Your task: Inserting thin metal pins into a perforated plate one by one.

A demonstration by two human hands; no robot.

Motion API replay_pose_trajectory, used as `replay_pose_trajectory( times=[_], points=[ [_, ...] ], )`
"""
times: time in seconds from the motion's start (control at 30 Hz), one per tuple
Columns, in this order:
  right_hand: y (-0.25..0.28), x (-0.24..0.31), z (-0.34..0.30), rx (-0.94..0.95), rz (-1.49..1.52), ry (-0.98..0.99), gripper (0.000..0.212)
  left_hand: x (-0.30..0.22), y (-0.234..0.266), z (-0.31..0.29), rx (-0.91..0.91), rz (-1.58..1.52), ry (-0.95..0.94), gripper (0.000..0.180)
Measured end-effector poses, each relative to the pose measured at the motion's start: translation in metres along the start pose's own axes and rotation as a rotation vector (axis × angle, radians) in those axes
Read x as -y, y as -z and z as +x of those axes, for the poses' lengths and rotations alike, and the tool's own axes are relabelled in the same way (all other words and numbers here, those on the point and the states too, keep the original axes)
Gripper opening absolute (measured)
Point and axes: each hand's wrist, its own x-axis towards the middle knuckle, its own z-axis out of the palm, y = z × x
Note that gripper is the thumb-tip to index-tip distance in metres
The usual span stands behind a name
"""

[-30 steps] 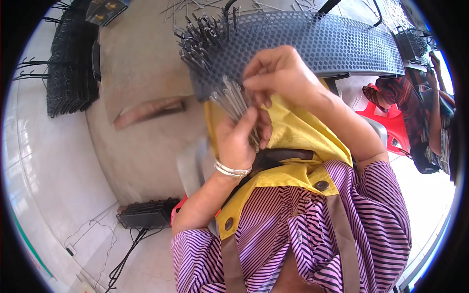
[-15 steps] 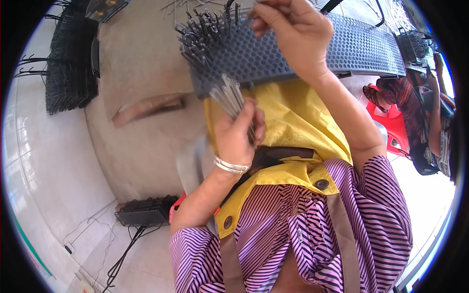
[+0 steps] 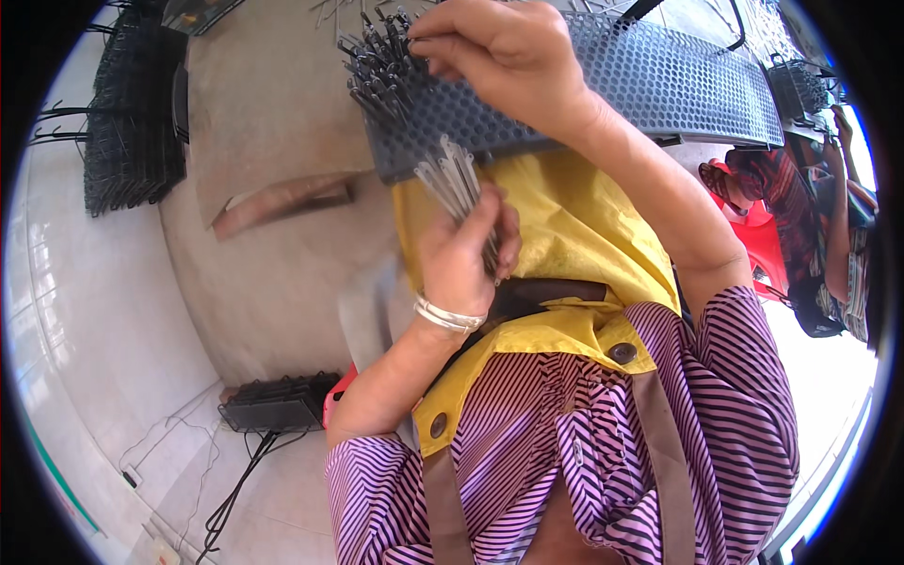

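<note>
My left hand (image 3: pixel 461 264) is wrapped round a bundle of thin silvery metal rods (image 3: pixel 450 177), whose narrow flattened tips point up and away from me. Ahead of it stands a dark perforated rack (image 3: pixel 659 89), with many round holes in rows. Darker thin rods (image 3: pixel 381 80) stand crowded in the holes at its left end. My right hand (image 3: pixel 527 71) is over the rack beside these rods, thumb and forefinger pinched together. Whatever is between those fingertips is too small to make out.
A yellow apron (image 3: pixel 565 207) covers my lap below the rack. Loose rods (image 3: pixel 330 11) lie on the floor beyond. Stacked black wire racks (image 3: pixel 137 122) stand far left, and another dark rack (image 3: pixel 278 405) lies behind left. A person (image 3: pixel 800 217) sits at the right near a red chair (image 3: pixel 758 245).
My right hand has moved left along the rack to the standing rods, still pinched. My left hand has shifted slightly right with its bundle.
</note>
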Motion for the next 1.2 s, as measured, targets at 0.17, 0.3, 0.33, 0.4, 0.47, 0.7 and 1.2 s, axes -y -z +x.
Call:
replay_pose_trajectory(
  times=[0.17, 0.3, 0.33, 0.4, 0.47, 0.7, 1.2],
  points=[
    [-0.009, -0.022, -0.014, 0.007, -0.257, 0.106, 0.014, 0.001, -0.002, 0.0, 0.021, 0.025, 0.033, 0.022],
    [-0.015, -0.028, -0.009, 0.062, -0.228, -0.006, 0.02, 0.004, 0.007, 0.007, 0.062, -0.024, 0.055, 0.021],
    [-0.013, -0.023, -0.003, 0.085, -0.14, -0.09, 0.013, 0.004, 0.008, 0.007, 0.067, -0.03, 0.064, 0.022],
    [-0.011, -0.022, 0.001, 0.106, -0.051, -0.167, 0.007, 0.006, 0.01, 0.009, 0.074, -0.033, 0.068, 0.022],
    [-0.008, -0.029, 0.002, 0.155, -0.181, -0.191, 0.009, 0.006, 0.01, 0.011, 0.111, -0.038, 0.064, 0.021],
    [-0.008, -0.026, -0.019, 0.109, -0.433, -0.093, 0.017, 0.011, 0.007, 0.009, 0.122, -0.054, 0.011, 0.02],
    [0.005, 0.048, -0.093, 0.153, 0.372, -1.043, 0.009, 0.014, 0.012, -0.024, 0.13, 0.082, 0.063, 0.019]
  ],
)
